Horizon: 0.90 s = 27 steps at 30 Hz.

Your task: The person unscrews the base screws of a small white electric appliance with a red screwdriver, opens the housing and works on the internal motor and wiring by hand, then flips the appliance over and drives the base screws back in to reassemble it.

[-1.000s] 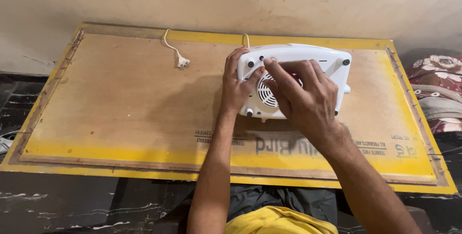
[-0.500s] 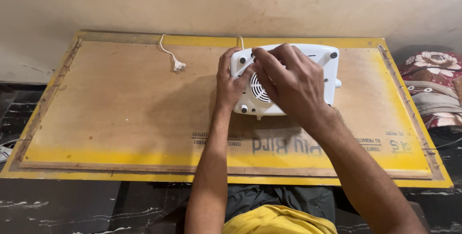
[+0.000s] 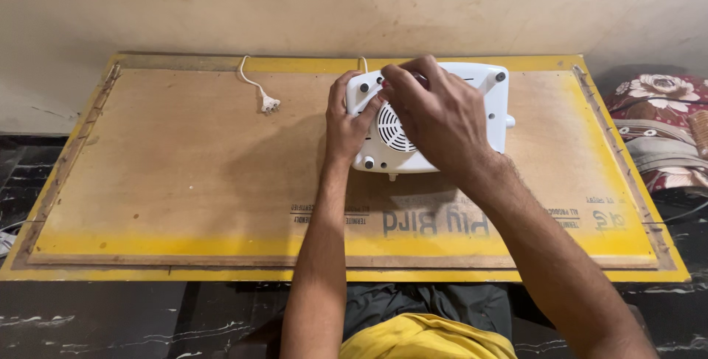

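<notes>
A white plastic appliance [image 3: 483, 101] with a round vent grille [image 3: 394, 132] lies on the plywood board [image 3: 184, 167]. My left hand [image 3: 346, 124] grips its left edge, thumb over the casing. My right hand [image 3: 435, 119] covers the middle of the casing, fingertips pinched near the upper left corner on something small and reddish that I cannot make out. A white cord runs from the appliance's top edge to a white plug [image 3: 268, 104] resting on the board at the left.
The board has yellow borders [image 3: 221, 244] and leans flat against a beige wall [image 3: 295, 5]. A floral cushion [image 3: 664, 119] lies at the right. Dark marble floor [image 3: 88, 315] shows below. My yellow garment [image 3: 428, 338] is at the bottom.
My right hand's fingertips have moved from the grille toward the appliance's upper left corner. The left hand keeps its grip on the left edge. The view has shifted a little.
</notes>
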### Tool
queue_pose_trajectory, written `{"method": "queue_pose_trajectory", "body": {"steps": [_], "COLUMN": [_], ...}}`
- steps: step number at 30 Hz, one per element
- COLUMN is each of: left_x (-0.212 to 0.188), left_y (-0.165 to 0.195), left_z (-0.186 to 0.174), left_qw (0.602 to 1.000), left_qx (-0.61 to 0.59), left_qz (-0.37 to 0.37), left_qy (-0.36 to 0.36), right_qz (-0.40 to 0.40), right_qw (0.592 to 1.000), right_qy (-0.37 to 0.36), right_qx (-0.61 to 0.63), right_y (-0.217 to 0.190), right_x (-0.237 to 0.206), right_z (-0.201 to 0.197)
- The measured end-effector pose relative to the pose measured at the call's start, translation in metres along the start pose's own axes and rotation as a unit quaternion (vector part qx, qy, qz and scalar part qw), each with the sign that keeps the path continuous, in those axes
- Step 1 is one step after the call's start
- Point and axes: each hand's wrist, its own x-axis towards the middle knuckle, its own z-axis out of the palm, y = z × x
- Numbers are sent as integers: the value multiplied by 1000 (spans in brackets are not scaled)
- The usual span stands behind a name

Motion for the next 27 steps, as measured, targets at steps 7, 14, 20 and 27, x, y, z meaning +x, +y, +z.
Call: {"method": "queue_pose_trajectory", "body": {"steps": [7, 14, 20, 27], "left_x": [2, 2, 2, 2], "left_y": [-1, -7, -7, -11], "left_z": [0, 1, 4, 1], "left_qw": [1000, 1000, 1000, 999], "left_qx": [-9, 5, 13, -5], "left_qz": [-3, 9, -8, 33], "left_qy": [-4, -3, 12, 0], "right_qz": [-71, 25, -76, -40], "right_qw": [997, 995, 997, 999], "right_qy": [-37, -80, 12, -35], "right_qx": [2, -57, 14, -7], "right_y": [-6, 4, -2, 0], "right_x": [3, 12, 11, 14], "right_z": [-10, -1, -14, -4]}}
